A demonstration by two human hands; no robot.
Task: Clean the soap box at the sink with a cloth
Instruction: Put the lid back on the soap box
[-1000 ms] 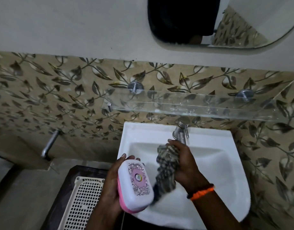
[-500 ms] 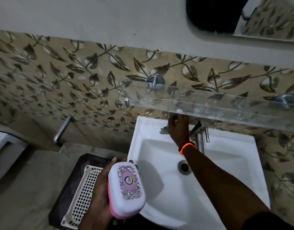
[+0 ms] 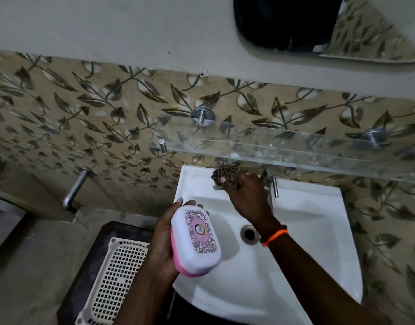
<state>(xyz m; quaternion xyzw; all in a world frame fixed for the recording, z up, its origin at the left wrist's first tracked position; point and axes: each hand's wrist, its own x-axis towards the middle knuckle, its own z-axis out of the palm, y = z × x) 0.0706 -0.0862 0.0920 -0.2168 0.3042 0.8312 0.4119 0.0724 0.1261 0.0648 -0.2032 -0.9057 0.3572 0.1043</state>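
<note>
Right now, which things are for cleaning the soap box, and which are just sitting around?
For the job:
soap box, held in the left hand
checked cloth, gripped by the right hand
sink
tap

Just there:
glass shelf
white basket
mirror

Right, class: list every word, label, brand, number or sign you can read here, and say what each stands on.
None can be read.
Soap box lid: a round emblem in a pink oval with scrollwork; any lettering is too small and blurred to read.
</note>
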